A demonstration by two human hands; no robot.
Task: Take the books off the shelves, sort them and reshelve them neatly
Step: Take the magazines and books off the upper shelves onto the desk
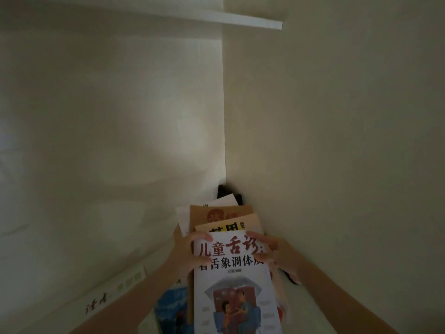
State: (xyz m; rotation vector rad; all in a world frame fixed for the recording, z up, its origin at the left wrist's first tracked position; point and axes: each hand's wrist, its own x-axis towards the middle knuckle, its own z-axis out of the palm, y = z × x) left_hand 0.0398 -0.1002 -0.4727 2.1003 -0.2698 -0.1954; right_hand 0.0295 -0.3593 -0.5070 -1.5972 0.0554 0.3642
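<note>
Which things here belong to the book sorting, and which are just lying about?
Job: white book with red title, tan book, brown book with red circle, blue-covered book, left hand, right hand.
Lying about: unidentifiable black object in the corner.

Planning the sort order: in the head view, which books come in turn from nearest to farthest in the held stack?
white book with red title → tan book with yellow band → brown book with red seal → plain white book

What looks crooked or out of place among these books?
The pile is uneven: beyond the white book, which the left hand and right hand grip, an orange book and a brown book stick out in steps, and a white paper behind them lies tilted. No damage shows.
</note>
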